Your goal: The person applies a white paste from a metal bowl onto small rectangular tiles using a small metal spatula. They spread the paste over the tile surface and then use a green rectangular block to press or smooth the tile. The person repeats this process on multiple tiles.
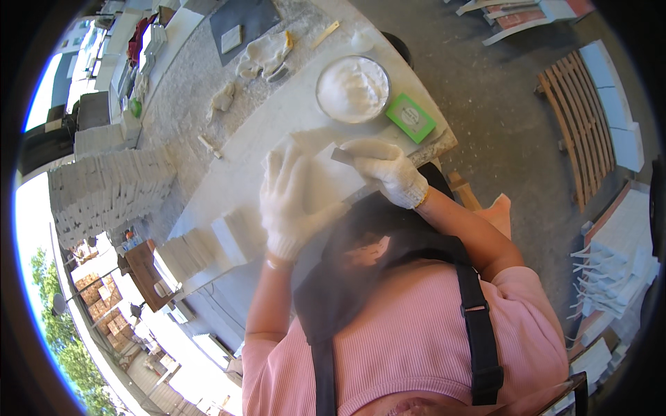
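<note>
White knit gloves cover both hands. My right hand (390,173) grips a small flat grey scraper-like piece (341,157), which sticks out past the thumb and fingertips. To its left, my left hand (286,197) has its fingers stretched out and lies over a pale flat slab (322,170). The slab's outline blends into the whitish tabletop, and haze blurs its near edge. Just beyond my right hand stands a clear bowl (320,100) heaped with white powder (352,87). A green box (411,118) sits beside the bowl, near the table's right corner.
White slabs (184,256) stand in a row left of my left hand, with a large stack (104,187) farther left. Spare gloves (263,55), a yellowish strip (326,35) and a dark mat (239,21) lie farther back. A wooden pallet (576,128) is off to the right.
</note>
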